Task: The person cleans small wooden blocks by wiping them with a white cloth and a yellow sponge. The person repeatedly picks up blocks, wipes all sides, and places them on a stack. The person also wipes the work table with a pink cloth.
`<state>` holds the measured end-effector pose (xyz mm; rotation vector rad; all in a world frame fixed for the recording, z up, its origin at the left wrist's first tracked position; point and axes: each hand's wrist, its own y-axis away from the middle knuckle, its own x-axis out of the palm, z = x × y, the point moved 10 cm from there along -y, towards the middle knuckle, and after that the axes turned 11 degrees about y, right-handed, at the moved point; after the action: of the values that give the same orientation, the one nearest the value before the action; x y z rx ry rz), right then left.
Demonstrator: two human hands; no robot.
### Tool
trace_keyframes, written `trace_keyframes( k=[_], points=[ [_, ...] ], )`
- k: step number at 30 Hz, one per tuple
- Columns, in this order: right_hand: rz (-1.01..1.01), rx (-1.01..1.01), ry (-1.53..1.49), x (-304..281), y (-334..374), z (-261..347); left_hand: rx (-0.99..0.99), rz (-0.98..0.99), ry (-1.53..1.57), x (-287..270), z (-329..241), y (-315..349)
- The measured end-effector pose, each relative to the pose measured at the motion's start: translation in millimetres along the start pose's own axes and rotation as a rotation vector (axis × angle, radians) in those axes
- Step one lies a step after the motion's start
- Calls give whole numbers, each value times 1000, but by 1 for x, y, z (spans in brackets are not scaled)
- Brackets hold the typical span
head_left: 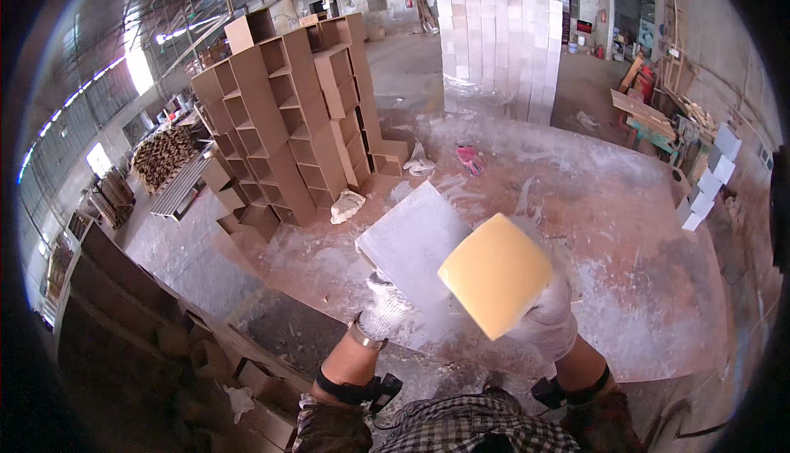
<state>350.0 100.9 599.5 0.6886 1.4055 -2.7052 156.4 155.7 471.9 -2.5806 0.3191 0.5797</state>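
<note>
In front of me, tilted above the dusty work table [634,305], is a whitish-grey box [420,231] with one flat face showing. My left hand [387,305], in a white knitted glove, is closed on its near left edge. My right hand [550,321], gloved as well, grips a yellow square pad [495,274], with most of its fingers hidden behind it. The pad is raised and overlaps the box's right part in the picture, so I cannot tell whether they touch. White powder coats the right glove.
Brown open boxes [288,124] are stacked at the far left of the table. A tall white stack of boxes [502,50] stands at the back. A pink cloth [471,159] and a pale rag [346,205] lie on the table. White blocks [708,180] are piled at right.
</note>
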Motion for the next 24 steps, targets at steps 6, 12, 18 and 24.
trace_keyframes(
  k=[6,12,18,24],
  points=[
    [42,30,74,-12,-25,0,29,-39,91,7,8,-9],
    [213,-378,584,10,-91,42,125,29,492,9,-23,-24],
    [517,-333,524,36,-62,9,291,31,-228,12,-37,-31],
    [665,-10,11,7,-21,-20,216,210,-531,14,6,-21]
  ],
)
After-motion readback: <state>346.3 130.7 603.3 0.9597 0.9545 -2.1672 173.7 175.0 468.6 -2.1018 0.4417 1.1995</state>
